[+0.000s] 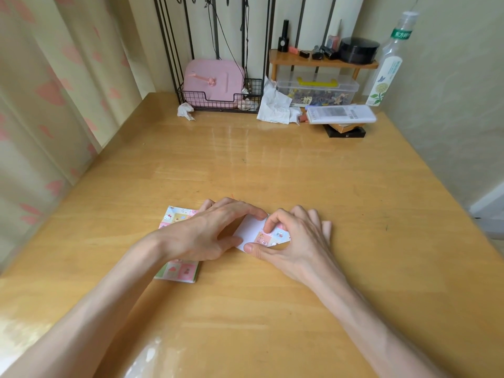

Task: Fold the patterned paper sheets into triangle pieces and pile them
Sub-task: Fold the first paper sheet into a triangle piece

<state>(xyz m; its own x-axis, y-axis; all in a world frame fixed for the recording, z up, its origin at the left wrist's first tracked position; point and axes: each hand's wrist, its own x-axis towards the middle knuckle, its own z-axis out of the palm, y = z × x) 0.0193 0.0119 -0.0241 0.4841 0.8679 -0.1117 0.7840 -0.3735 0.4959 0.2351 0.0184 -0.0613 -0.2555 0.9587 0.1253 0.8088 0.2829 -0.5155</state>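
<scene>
Head view: right index fingertip (268,227) is curled down onto a small paper sheet (252,227) with its white back up and a pink cartoon-print flap folded over its near right part. The right thumb sits on the sheet's near edge, so the right hand (297,241) pinches the sheet between thumb and index. The other right fingers are tucked behind, on the table.

Left hand (201,233): fingers mostly straight, index tip touching the sheet's far edge, thumb lying along its left edge — pressing flat, not gripping.

The sheet lies on the light wooden table (272,165), near-centre. A stack of pink cartoon-print paper sheets (178,217) lies flat under the left wrist, just left of the sheet; can't tell if they touch.

Far edge of the table, left to right:
- crumpled white tissue (186,110)
- black wire basket (255,85) holding a pink plastic case (212,80)
- clear plastic lidded box (317,90) under a small wooden shelf (321,62)
- tall clear plastic bottle (387,66)

A cream curtain with pink shapes (54,91) hangs along the left side.
</scene>
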